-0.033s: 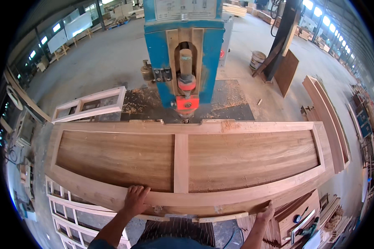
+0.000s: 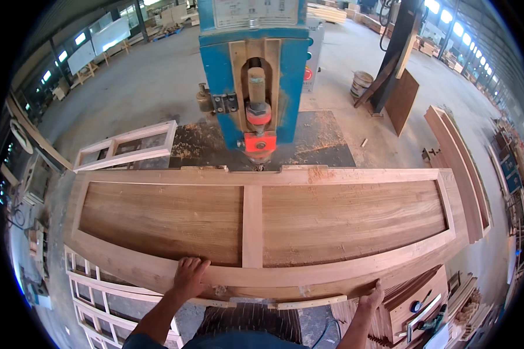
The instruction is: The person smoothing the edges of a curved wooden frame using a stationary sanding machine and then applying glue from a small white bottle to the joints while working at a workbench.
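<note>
2 hands (image 2: 191, 278) on near edge of wooden panel (image 2: 252, 227).

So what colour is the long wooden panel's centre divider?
The wooden centre divider: pale pinkish tan, best in head view.

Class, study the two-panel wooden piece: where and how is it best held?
Probably by its near long edge, from the person's side, with the left hand and right hand spread apart, as they are. The wooden piece is long and lies flat, so spread hands should steady it; the blue machine stands at the middle of its far side.
</note>
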{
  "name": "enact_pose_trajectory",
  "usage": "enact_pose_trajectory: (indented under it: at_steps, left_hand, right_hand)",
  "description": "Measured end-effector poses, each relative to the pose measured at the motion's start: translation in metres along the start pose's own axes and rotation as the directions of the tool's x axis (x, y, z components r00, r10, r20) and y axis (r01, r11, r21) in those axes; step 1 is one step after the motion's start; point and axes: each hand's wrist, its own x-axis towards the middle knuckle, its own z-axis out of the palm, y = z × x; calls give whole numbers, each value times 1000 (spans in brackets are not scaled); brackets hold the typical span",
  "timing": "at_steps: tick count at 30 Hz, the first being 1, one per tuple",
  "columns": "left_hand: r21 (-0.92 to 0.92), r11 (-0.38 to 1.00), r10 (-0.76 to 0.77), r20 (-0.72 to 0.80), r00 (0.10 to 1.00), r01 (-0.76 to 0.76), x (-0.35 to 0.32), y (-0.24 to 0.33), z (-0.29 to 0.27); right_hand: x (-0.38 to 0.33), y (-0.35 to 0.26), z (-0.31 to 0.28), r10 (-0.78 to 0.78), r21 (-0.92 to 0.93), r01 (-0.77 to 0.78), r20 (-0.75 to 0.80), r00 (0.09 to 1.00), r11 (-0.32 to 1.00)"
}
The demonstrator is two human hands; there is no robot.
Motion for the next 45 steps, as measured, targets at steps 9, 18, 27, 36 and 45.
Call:
enact_pose_trajectory:
  at_steps: [9,18,27,36,45]
  left_hand:
    - [-7,995,-98,15,995,99,7,12,-4]
    - [-34,990,-130,96,987,134,7,6,-7]
    - [-52,993,-101,35,994,103,-5,7,2]
    - [-57,992,-111,57,992,115,-8,12,-3]
    - [-314,930,-209,-16,978,193,2,-1,-13]
  right_hand:
    - [-4,-32,40,145,-67,-144,9,989,987]
    - [42,-28,11,307,-71,-307,-22,952,949]
    - [35,-30,-16,298,-162,-313,-109,948,936]
    - [12,-38,-16,282,-165,-297,-107,954,941]
    - [11,-40,-28,378,-116,-390,-110,919,913]
